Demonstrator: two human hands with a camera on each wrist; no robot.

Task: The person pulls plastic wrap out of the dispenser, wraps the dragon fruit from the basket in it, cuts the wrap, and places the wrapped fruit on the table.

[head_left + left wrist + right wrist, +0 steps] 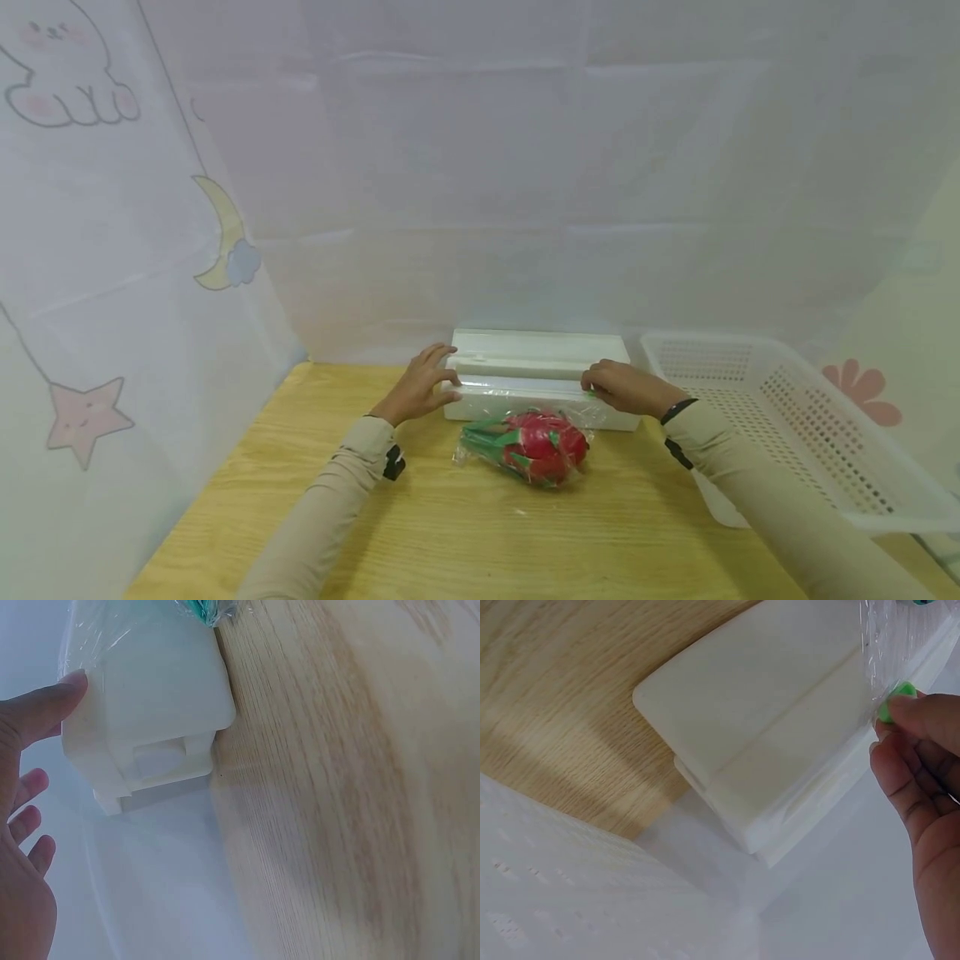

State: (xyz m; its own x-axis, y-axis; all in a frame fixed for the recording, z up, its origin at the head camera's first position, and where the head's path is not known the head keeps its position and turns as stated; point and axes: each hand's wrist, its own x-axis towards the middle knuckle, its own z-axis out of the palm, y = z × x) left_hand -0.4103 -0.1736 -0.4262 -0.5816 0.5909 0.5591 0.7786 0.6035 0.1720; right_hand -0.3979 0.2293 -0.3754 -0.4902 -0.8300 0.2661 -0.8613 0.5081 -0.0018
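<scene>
A white cling film dispenser stands against the back wall. Clear film hangs over its front. My right hand pinches a small green slide cutter at the dispenser's edge, near its right end. At the opposite end is my left hand, its thumb resting on the dispenser's front edge and its other fingers loosely spread. A dragon fruit, red with green leaf tips, lies under clear film on the table just in front of the dispenser.
To the right stands a white perforated plastic basket, close beside the dispenser and under my right forearm. The wooden table meets white wall sheeting at the back and left.
</scene>
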